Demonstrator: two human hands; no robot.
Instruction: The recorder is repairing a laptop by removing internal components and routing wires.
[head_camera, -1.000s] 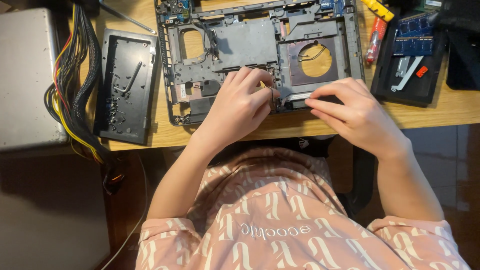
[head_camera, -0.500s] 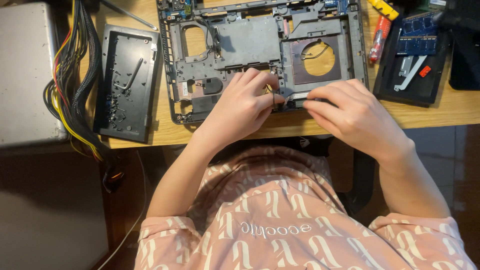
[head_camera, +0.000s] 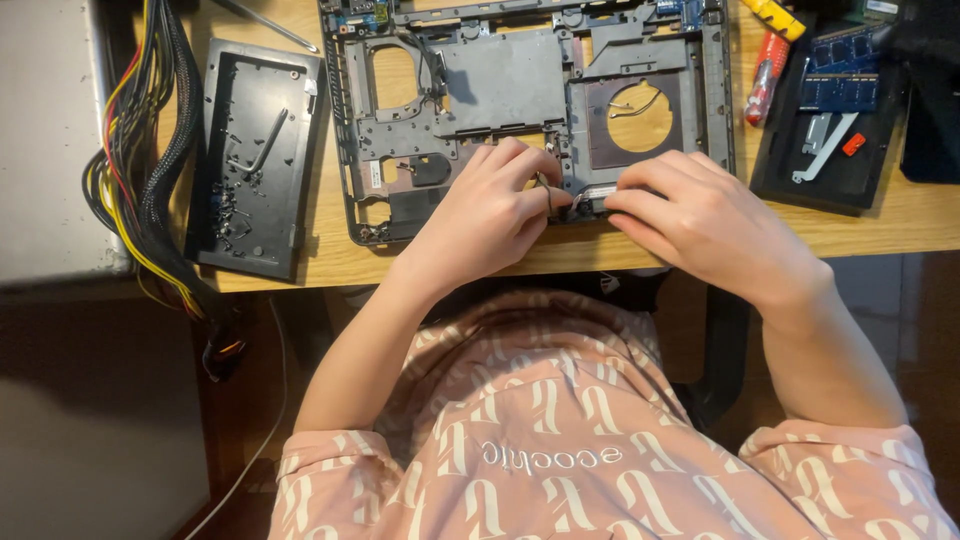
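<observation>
A stripped grey laptop chassis (head_camera: 500, 80) lies on the wooden desk (head_camera: 880, 225), with a round hole on its right side. Both my hands meet at its near edge. My left hand (head_camera: 480, 215) is curled, thumb and forefinger pinching a thin cable (head_camera: 545, 188). My right hand (head_camera: 705, 215) reaches in from the right, fingertips closed on a small pale grey part (head_camera: 592, 196) at the chassis edge. The two sets of fingertips almost touch. What lies under my palms is hidden.
A black cover panel (head_camera: 255, 150) holding loose screws and a metal rod sits left of the chassis. Further left stands a grey metal box (head_camera: 50, 140) with a bundle of coloured cables (head_camera: 135, 200). A red-handled screwdriver (head_camera: 765, 75) and a black tray (head_camera: 835, 150) with circuit boards lie at right.
My right fingertips have slid left along the chassis edge toward my left hand and closed on the small part. The left hand has stayed in place.
</observation>
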